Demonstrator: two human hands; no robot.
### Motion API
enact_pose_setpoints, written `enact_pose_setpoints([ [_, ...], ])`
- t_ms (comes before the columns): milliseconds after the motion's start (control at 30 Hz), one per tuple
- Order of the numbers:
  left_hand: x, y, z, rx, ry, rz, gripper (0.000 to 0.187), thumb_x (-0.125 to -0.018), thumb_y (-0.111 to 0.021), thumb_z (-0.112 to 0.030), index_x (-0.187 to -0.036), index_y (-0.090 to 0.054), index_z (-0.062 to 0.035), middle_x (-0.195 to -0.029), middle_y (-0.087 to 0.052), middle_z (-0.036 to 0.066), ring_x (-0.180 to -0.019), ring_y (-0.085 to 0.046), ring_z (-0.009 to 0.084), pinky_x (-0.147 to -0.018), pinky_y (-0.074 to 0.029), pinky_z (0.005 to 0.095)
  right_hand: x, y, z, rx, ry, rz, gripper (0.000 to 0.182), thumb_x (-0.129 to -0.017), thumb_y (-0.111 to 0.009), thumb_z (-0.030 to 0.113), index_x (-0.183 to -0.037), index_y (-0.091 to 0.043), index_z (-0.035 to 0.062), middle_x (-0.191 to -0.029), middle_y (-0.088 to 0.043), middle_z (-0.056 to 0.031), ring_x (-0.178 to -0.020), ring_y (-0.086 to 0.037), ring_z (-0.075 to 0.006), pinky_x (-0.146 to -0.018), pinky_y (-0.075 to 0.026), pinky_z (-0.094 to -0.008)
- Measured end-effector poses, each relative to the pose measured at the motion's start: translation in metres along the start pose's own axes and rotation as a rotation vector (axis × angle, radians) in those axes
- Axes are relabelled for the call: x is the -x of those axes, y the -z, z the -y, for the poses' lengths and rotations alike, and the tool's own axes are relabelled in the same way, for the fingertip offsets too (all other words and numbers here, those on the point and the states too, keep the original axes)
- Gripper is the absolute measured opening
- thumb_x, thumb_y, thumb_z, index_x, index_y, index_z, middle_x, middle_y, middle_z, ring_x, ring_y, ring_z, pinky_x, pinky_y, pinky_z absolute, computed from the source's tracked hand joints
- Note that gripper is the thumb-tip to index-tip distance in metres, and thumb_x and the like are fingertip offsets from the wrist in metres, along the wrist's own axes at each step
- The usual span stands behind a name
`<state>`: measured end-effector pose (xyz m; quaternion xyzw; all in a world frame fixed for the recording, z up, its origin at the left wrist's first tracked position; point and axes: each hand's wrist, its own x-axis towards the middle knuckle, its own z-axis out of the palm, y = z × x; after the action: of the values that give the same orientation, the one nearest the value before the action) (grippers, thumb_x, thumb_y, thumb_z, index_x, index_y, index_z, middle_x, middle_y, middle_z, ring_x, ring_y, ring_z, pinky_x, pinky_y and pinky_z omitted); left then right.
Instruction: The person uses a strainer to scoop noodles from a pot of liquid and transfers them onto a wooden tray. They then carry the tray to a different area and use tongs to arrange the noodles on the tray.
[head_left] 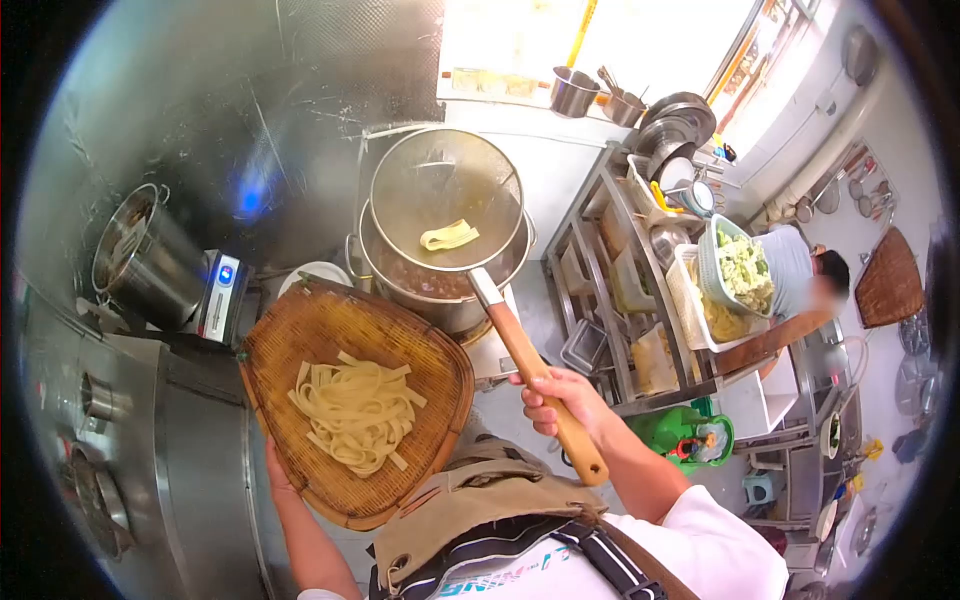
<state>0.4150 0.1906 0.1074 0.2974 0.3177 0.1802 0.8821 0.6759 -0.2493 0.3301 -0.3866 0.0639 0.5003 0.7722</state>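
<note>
My right hand [565, 400] is wrapped round the wooden handle of a large round mesh strainer [425, 180]. The strainer is over a big steel pot [432, 308], and one folded flat noodle piece [449, 235] lies in its mesh. Brownish, bubbly liquid shows in the pot below. On my left side, a woven bamboo tray [430, 355] tilts near the pot's front, bearing a loose heap of wide flat noodles [358, 412]. My left hand [282, 472] grips the tray's left edge; its fingers are mostly hidden underneath.
Left of the tray stand a tall steel pot [160, 255] and a lit control panel [222, 290]. A metal rack [610, 215] on the right bears a basket of chopped greens [740, 265]. Beyond it is another person [795, 265]. A green bucket [675, 435] is on the floor.
</note>
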Motion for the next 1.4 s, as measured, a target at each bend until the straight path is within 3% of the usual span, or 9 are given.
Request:
enact_pose_setpoints([
  [133, 0.009, -0.015, -0.005, 0.003, 0.085, -0.124, 0.058, -0.096, -0.05, -0.046, -0.138, -0.047, -0.006, -0.132, -0.055, 0.013, -0.114, -0.057, 0.0276, -0.093, -0.05, 0.0417, -0.015, 0.011, -0.014, -0.052, -0.019, -0.084, 0.032, -0.091, -0.062, 0.017, -0.118, -0.054, 0.0007, -0.077, -0.052, -0.003, -0.055, -0.046, -0.0108, -0.046, -0.039, -0.0264],
  [233, 0.006, -0.015, 0.0, 0.013, -0.006, 0.008, 0.061, -0.093, -0.051, -0.051, -0.136, -0.049, -0.0071, -0.13, -0.057, 0.013, -0.113, -0.058, 0.0291, -0.091, -0.05, 0.0432, -0.026, 0.023, -0.002, -0.091, -0.02, 0.039, 0.032, -0.091, -0.062, 0.017, -0.117, -0.054, 0.0004, -0.077, -0.052, -0.0025, -0.055, -0.046, -0.0107, -0.046, -0.038, -0.0258],
  [500, 0.002, 0.0, 0.001, 0.061, 0.007, 0.006, 0.056, -0.095, -0.052, -0.046, -0.135, -0.049, -0.0061, -0.128, -0.058, 0.013, -0.109, -0.06, 0.027, -0.089, -0.053, 0.041, -0.03, 0.028, -0.009, -0.052, -0.006, -0.04, 0.031, -0.091, -0.061, 0.016, -0.117, -0.053, 0.0003, -0.075, -0.052, -0.0026, -0.055, -0.045, -0.0107, -0.046, -0.038, -0.0254],
  [633, 0.003, 0.0, -0.002, 0.017, 0.03, -0.135, 0.056, -0.096, -0.05, -0.046, -0.136, -0.049, -0.0057, -0.131, -0.056, 0.012, -0.113, -0.058, 0.0263, -0.093, -0.05, 0.0398, -0.007, -0.003, 0.001, 0.079, 0.004, -0.01, 0.033, -0.089, -0.062, 0.014, -0.117, -0.053, -0.0009, -0.074, -0.049, -0.0029, -0.054, -0.045, -0.012, -0.045, -0.038, -0.0265],
  [800, 0.0, 0.008, -0.002, 0.042, 0.036, -0.053, 0.056, -0.095, -0.052, -0.044, -0.136, -0.05, -0.0062, -0.132, -0.056, 0.01, -0.12, -0.053, 0.0264, -0.101, -0.042, 0.0383, 0.031, -0.03, -0.006, 0.506, -0.027, -0.214, 0.036, -0.086, -0.062, 0.009, -0.118, -0.052, -0.0017, -0.07, -0.052, -0.0034, -0.05, -0.048, -0.0139, -0.044, -0.04, -0.028],
  [867, 0.011, -0.012, -0.011, 0.058, 0.083, -0.203, 0.055, -0.095, -0.054, -0.042, -0.135, -0.05, -0.0051, -0.13, -0.058, 0.011, -0.115, -0.057, 0.0253, -0.096, -0.047, 0.0392, 0.038, -0.033, -0.015, 0.689, -0.03, -0.273, 0.034, -0.085, -0.06, 0.007, -0.117, -0.052, -0.0014, -0.067, -0.052, -0.0031, -0.049, -0.049, -0.0132, -0.043, -0.04, -0.0279],
  [967, -0.002, 0.01, -0.001, 0.096, 0.006, -0.063, 0.052, -0.095, -0.055, -0.041, -0.132, -0.052, -0.0044, -0.124, -0.062, 0.011, -0.107, -0.062, 0.0238, -0.089, -0.052, 0.0387, 0.042, -0.031, -0.029, 0.7, -0.066, -0.297, 0.031, -0.085, -0.059, 0.004, -0.115, -0.053, -0.0008, -0.064, -0.052, -0.0024, -0.047, -0.049, -0.0123, -0.042, -0.04, -0.0274],
  [1100, 0.0, 0.003, -0.002, 0.152, 0.041, -0.091, 0.049, -0.095, -0.056, -0.04, -0.128, -0.056, -0.0043, -0.117, -0.066, 0.01, -0.098, -0.066, 0.023, -0.082, -0.055, 0.0378, 0.038, -0.032, -0.03, 0.735, -0.071, -0.332, 0.031, -0.084, -0.061, 0.006, -0.114, -0.054, -0.0007, -0.064, -0.052, -0.0024, -0.046, -0.048, -0.0123, -0.04, -0.039, -0.0273],
  [1400, 0.007, -0.009, -0.007, 0.161, 0.071, -0.107, 0.053, -0.096, -0.052, -0.045, -0.133, -0.053, -0.0066, -0.122, -0.063, 0.012, -0.104, -0.063, 0.025, -0.088, -0.053, 0.0398, 0.026, -0.011, 0.036, 0.202, -0.092, -0.188, 0.039, -0.084, -0.06, 0.012, -0.118, -0.054, -0.0056, -0.068, -0.053, -0.0061, -0.046, -0.046, -0.0132, -0.035, -0.036, -0.0284],
])
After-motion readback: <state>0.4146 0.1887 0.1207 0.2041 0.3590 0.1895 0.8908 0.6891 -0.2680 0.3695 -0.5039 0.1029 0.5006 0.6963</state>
